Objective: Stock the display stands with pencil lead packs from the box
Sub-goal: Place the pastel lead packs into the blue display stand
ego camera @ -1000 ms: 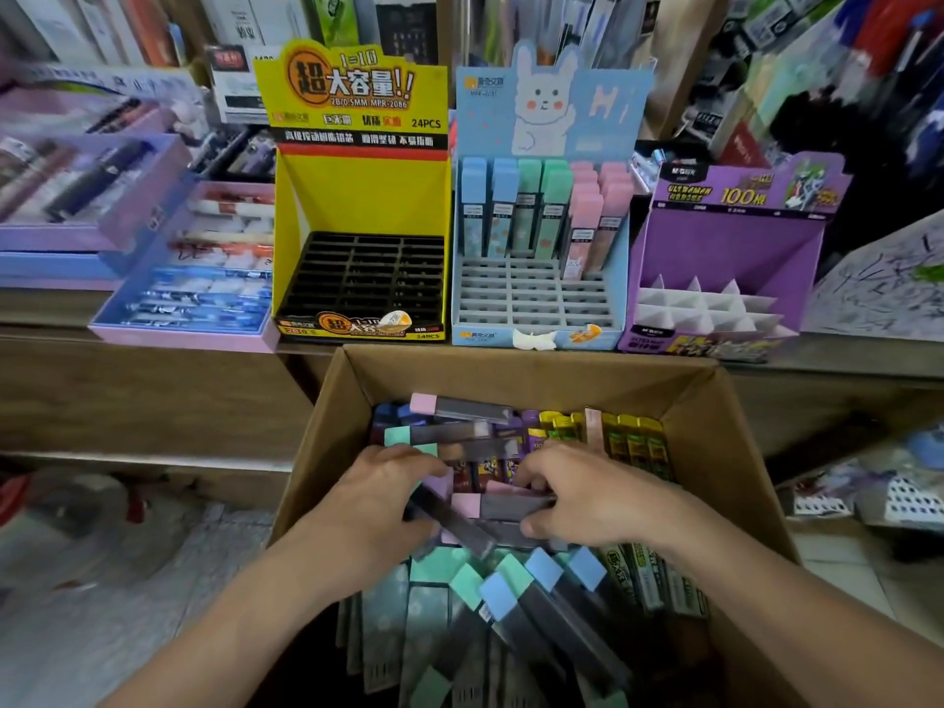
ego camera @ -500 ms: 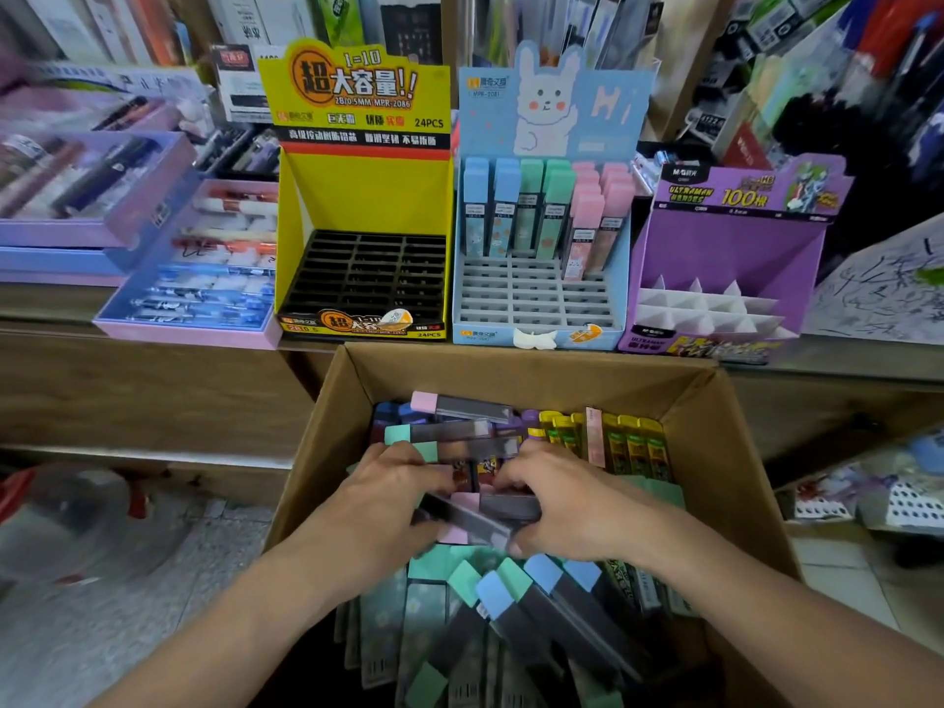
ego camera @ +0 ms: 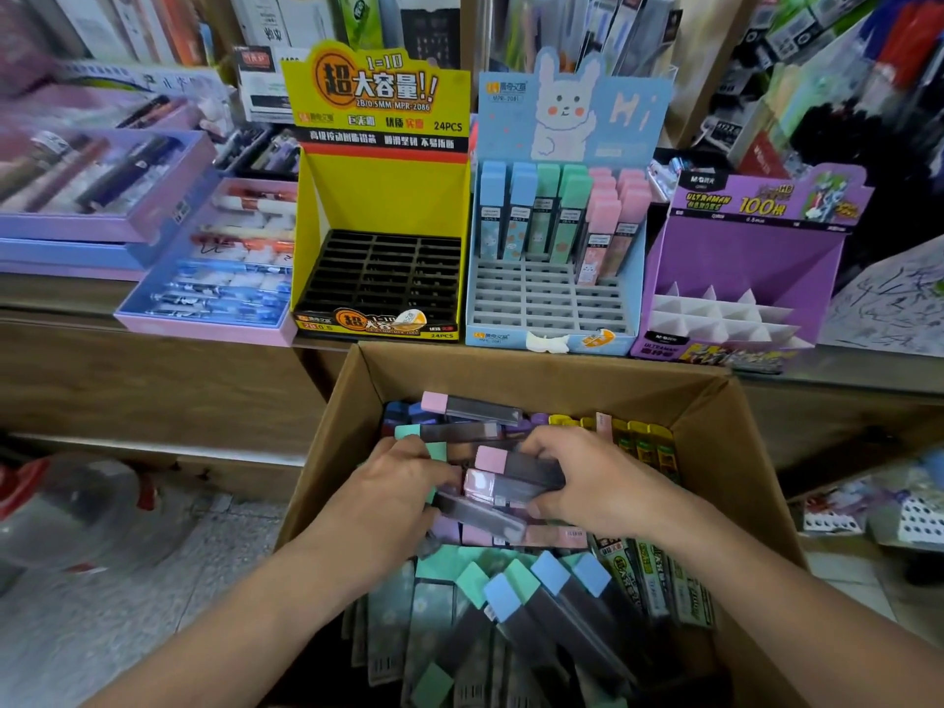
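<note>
Pink-capped dark pencil lead packs [ego camera: 511,485], loose a moment ago, now form a stack inside the brown cardboard box [ego camera: 536,370]. Left hand [ego camera: 393,498] and right hand [ego camera: 587,482] fingers grasp its ends, probably ready for the blue rabbit display stand [ego camera: 546,304] behind the box.

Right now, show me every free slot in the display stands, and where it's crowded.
Free: the black slotted tray of the yellow cardboard stand; the front grey grid rows of the blue rabbit stand, before its upright pastel packs; the white dividers of the purple stand. Crowded: the brown cardboard box, where the left hand and right hand grip pink-capped packs.
</note>
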`<state>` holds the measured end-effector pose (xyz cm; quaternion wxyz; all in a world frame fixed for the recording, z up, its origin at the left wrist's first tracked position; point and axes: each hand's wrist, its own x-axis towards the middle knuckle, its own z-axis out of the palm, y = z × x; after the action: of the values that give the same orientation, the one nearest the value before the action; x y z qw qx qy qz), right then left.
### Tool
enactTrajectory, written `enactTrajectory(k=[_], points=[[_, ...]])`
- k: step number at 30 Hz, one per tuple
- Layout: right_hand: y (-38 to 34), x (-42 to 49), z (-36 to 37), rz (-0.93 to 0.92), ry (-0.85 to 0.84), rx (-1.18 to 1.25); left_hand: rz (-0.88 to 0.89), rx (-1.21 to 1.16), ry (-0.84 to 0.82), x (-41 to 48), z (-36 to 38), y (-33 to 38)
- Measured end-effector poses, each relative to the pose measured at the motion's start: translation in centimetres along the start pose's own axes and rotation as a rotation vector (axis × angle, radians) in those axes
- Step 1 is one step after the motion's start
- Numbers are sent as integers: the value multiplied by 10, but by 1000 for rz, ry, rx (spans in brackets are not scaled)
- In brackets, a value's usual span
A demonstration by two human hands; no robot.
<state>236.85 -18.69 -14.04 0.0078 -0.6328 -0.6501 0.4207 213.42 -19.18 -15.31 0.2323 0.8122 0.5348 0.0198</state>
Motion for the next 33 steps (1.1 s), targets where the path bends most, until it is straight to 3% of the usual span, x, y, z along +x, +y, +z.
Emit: enactTrajectory(k=[12,20,24,27,30,33], points=[[-20,-2,16,-48,-80,125,-59,-102,28,2,-3,12],[-21,-3,13,-53,-14,170,-118,-115,114,5,-6,12],[-21,-5,2,-10,-16,267,-223,-364,100,8,-12,8],[-17,-6,-5,-32,9,522,-277,-621,96,7,-15,7],[-18,-7,-9,-75,-16,735,-323,-1026,77,5,-23,15],[-27,-9,-9,-156,-39,839,-316,-1419,-67,4,-31,30]])
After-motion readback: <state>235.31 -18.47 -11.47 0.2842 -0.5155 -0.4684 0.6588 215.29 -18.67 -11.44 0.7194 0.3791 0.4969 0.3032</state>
